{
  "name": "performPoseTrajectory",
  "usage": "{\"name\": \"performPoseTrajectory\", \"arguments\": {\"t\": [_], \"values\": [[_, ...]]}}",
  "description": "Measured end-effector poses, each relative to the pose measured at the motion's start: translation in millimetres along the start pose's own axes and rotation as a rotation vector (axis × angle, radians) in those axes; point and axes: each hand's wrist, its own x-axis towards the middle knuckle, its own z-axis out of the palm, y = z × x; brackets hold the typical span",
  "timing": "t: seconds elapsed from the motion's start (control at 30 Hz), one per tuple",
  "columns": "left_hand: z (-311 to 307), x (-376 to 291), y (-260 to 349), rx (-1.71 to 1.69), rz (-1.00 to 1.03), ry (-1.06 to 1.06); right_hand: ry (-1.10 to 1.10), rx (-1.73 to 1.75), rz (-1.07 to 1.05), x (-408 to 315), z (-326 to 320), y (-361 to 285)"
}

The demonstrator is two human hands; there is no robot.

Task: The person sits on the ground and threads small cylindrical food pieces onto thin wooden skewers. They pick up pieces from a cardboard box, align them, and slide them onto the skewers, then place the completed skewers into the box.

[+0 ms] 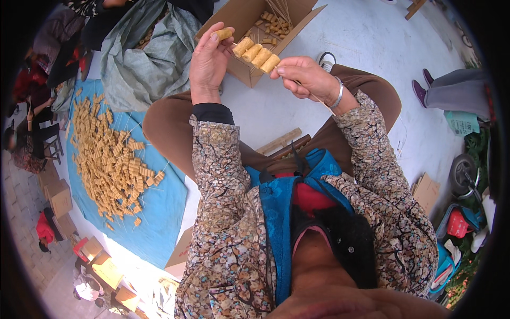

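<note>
My right hand (308, 81), with a silver bangle at the wrist, grips a thin wooden skewer (322, 103). Threaded side by side on that skewer are several golden-brown food rolls (256, 55). Between the thumb and fingers of my left hand (211, 56) is one more roll (222, 34), close to the skewer's far tip; whether the tip touches it cannot be told. Just beyond the hands stands an open cardboard box (251, 77), with loose rolls (275, 26) and skewers (283, 10) inside.
A large pile of skewered rolls (109, 167) lies on a blue sheet (169, 199) to the left. A grey-green tarp (147, 63) is bunched above it. A wooden piece (279, 141) lies between my legs. Other people sit at far left; someone's legs (454, 93) are at right.
</note>
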Motion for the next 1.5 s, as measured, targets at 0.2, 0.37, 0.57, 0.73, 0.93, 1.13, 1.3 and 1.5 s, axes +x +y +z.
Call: {"name": "performPoseTrajectory", "arguments": {"t": [0.2, 0.37, 0.57, 0.73, 0.93, 1.13, 1.3, 1.5], "values": [[-0.9, 4.4, -10.9, -0.300, 0.023, 0.085, 0.050, -0.021, -0.027, 4.1, 5.1, 1.3], [-1.6, 7.8, -21.5, -0.367, -0.025, 0.048, 0.065, -0.014, -0.056, 5.4, 6.1, 0.4], [-0.2, 8.2, -22.4, -0.386, -0.022, -0.009, 0.064, -0.008, -0.074, 6.6, 8.7, -1.0], [3.3, 6.3, -20.7, -0.371, -0.020, -0.019, 0.082, -0.001, -0.073, 6.8, 9.9, -0.7], [4.3, 4.8, -17.4, -0.349, -0.007, -0.046, 0.076, -0.005, -0.061, 6.0, 10.4, -0.9], [4.5, 4.9, -14.5, -0.211, -0.020, -0.120, 0.046, 0.052, -0.057, 2.9, 8.6, -3.5], [7.8, 3.5, -17.0, -0.190, -0.030, -0.117, 0.052, 0.089, -0.068, 0.2, 10.9, -7.1], [9.8, 5.8, -21.8, -0.321, 0.019, -0.001, 0.162, -0.229, -0.142, 7.5, 19.8, 0.3]]}}
